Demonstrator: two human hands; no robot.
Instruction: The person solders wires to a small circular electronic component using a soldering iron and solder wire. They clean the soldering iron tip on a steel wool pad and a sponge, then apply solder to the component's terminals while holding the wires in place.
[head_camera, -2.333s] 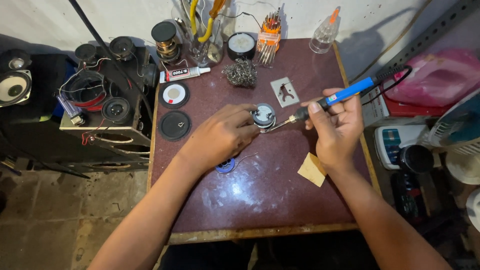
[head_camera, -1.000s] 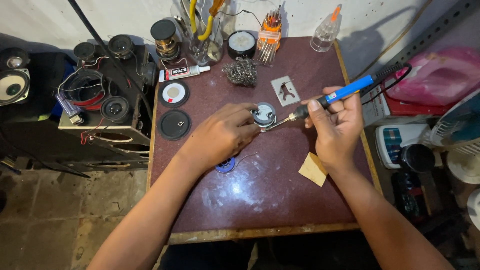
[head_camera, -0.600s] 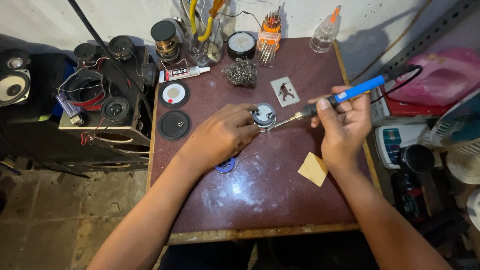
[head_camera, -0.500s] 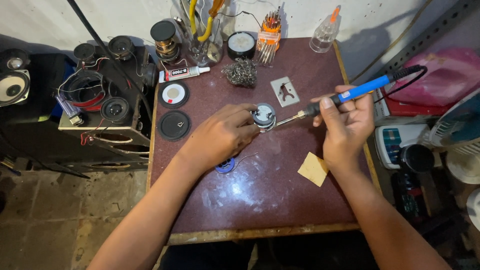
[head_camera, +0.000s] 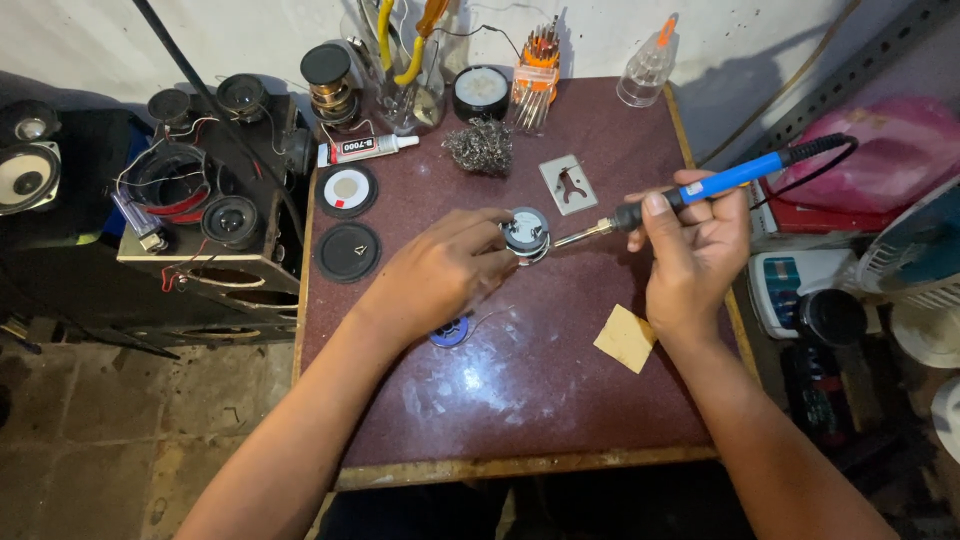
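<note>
head view: the left hand (head_camera: 440, 275) pinches the small round speaker (head_camera: 525, 231) on the maroon table (head_camera: 560, 400). the right hand (head_camera: 695, 240), closed around the blue soldering iron (head_camera: 700, 190), has drawn back (tip now just off the speaker's edge), so that joint looks finished.

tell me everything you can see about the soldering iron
The soldering iron has a bright blue handle, a black collar near the front and a thin metal shaft. A black cord runs from its back end toward the right. The right hand grips it like a pen, tilted, with the back end raised. Its tip points left and meets the edge of the small round speaker, which the left hand steadies on the dark red table.
</note>
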